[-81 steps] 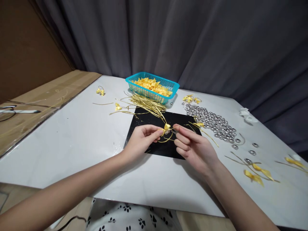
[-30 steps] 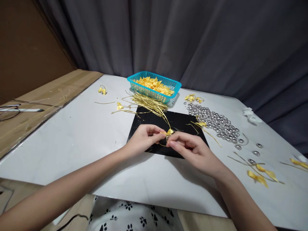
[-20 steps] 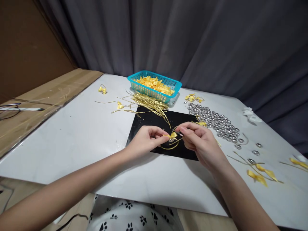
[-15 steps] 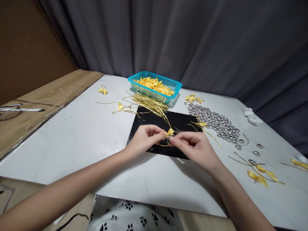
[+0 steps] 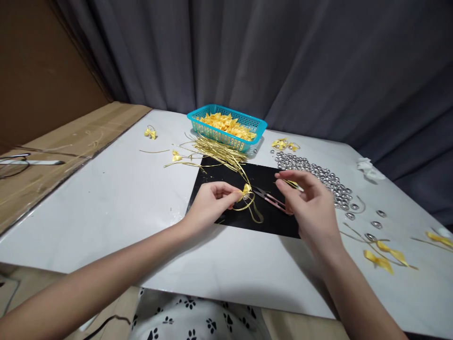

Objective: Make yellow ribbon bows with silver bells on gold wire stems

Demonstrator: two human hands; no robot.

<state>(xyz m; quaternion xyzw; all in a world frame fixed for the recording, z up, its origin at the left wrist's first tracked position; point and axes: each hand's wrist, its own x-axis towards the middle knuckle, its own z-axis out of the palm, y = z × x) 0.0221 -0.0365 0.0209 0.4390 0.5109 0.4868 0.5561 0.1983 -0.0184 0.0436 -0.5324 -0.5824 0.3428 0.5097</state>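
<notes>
My left hand (image 5: pixel 214 200) pinches a small yellow ribbon bow (image 5: pixel 247 190) between thumb and forefinger. A silver bead sits against the bow, and a loop of gold cord (image 5: pixel 244 208) hangs from it above the black mat (image 5: pixel 276 225). Over the mat's right side is my right hand (image 5: pixel 307 200), its thumb and forefinger curved with a gap between them. Small snips with pinkish handles (image 5: pixel 274 200) lie on the mat, blades toward the bow, handle end beside my right hand. Whether my lower right fingers touch the snips is hidden.
Behind the mat stands a blue basket (image 5: pixel 262 125) full of yellow bows, with a bundle of gold cords (image 5: pixel 219 152) before it. Silver beads (image 5: pixel 318 174) spread at the right. Loose bows (image 5: pixel 378 261) and cords lie near the right edge; a bow (image 5: pixel 150 133) sits far left.
My right hand has let go of the bow and bead and moved right, beside the snips. My left hand keeps hold of the bow in nearly the same place.
</notes>
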